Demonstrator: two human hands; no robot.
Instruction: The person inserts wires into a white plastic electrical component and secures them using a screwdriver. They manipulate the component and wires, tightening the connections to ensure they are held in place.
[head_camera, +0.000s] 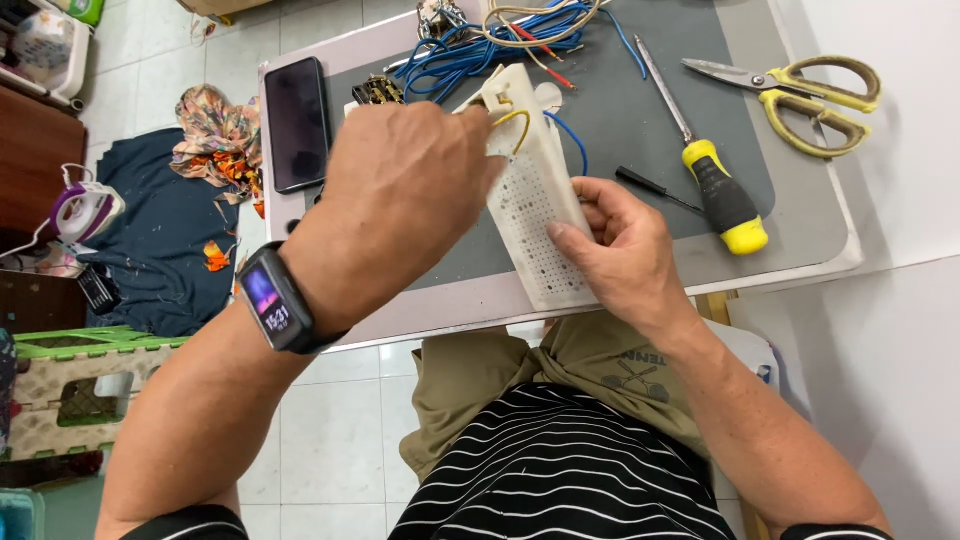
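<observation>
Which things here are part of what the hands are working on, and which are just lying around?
In use: left hand, right hand, white perforated panel, yellow wire, blue wire.

Lying about: screwdriver, scissors, phone, blue wire bundle, iron, cloth on the floor.

Left hand (410, 200) raised, back up, fingers curled, right hand (625, 250) cupped, fingers bent inward
</observation>
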